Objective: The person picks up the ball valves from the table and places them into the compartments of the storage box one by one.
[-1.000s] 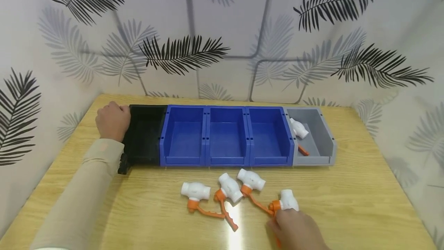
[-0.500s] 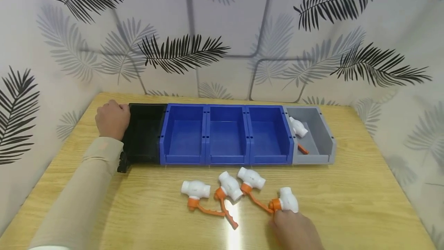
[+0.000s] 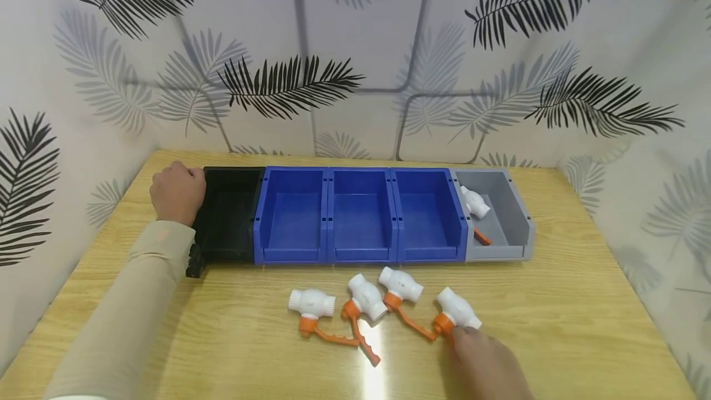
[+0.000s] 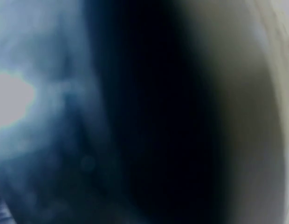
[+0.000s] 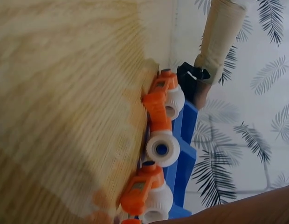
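In the head view my right hand (image 3: 491,363) grips the orange lever of a white ball valve (image 3: 458,310) at the front right; the lever is mostly hidden. To its left lie three more such valves: a near one (image 3: 401,284), a middle one (image 3: 367,298) and a far-left one (image 3: 312,304), each with an orange lever. Curled into a fist, my left hand (image 3: 178,191) is against the left side of the black bin (image 3: 230,215); whether its fingers hold the rim is hidden. The left wrist view is dark and blurred.
Three blue bins (image 3: 361,256) stand in a row beside the black one. At the right end, a grey bin (image 3: 500,254) contains a white and orange valve (image 3: 476,204). A patterned wall (image 3: 344,29) rises behind the wooden table (image 3: 572,313).
The valve in my right hand has turned, its white body now slanting from upper left to lower right. That hand has shifted slightly right. My left hand stays by the black bin.
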`<action>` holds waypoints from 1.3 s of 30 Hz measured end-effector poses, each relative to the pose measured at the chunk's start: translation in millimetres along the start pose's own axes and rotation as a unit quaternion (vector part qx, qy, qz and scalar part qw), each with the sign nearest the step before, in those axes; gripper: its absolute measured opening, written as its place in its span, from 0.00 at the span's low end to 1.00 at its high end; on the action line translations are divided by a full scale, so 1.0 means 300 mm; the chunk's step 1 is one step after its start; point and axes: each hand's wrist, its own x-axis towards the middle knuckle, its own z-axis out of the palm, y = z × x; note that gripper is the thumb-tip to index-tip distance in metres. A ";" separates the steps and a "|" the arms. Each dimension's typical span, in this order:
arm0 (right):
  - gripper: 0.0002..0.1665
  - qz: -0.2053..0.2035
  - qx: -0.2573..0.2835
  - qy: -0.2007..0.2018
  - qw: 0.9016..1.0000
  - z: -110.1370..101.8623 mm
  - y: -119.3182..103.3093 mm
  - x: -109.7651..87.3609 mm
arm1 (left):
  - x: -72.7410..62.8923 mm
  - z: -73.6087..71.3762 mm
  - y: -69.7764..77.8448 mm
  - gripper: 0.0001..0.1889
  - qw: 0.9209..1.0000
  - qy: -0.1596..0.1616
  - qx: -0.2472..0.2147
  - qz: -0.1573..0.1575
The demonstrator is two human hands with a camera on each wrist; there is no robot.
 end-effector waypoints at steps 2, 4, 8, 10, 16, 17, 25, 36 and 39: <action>0.06 0.003 0.008 0.004 1.000 0.002 0.015 0.006 | 0.000 0.003 -0.002 0.22 1.000 0.001 0.001 0.000; 0.06 0.005 0.016 0.016 1.000 0.005 0.027 0.012 | 0.000 0.005 -0.005 0.22 1.000 0.004 0.002 0.000; 0.10 0.005 0.025 0.039 0.999 0.012 0.043 0.023 | 0.001 0.010 -0.008 0.22 1.000 0.004 0.003 -0.001; 0.12 0.007 0.033 0.044 0.998 0.015 0.047 0.027 | 0.001 0.011 -0.009 0.21 1.000 0.000 0.004 -0.002; 0.15 0.006 0.049 0.061 0.997 0.024 0.061 0.035 | 0.002 0.012 -0.013 0.21 1.000 -0.009 0.005 -0.001; 0.15 0.005 0.049 0.065 0.997 0.025 0.063 0.037 | 0.002 0.012 -0.014 0.21 1.000 -0.007 0.006 0.001; 0.15 -0.009 0.037 0.093 0.995 0.030 0.085 0.051 | -0.002 0.003 -0.008 0.22 1.000 -0.010 0.002 0.000; 0.11 -0.011 0.034 0.116 0.993 0.025 0.094 0.065 | 0.004 0.005 -0.012 0.22 1.000 -0.014 0.003 -0.004; 0.11 -0.015 0.033 0.120 0.992 0.026 0.093 0.064 | 0.004 0.004 -0.008 0.22 1.000 -0.013 0.004 -0.004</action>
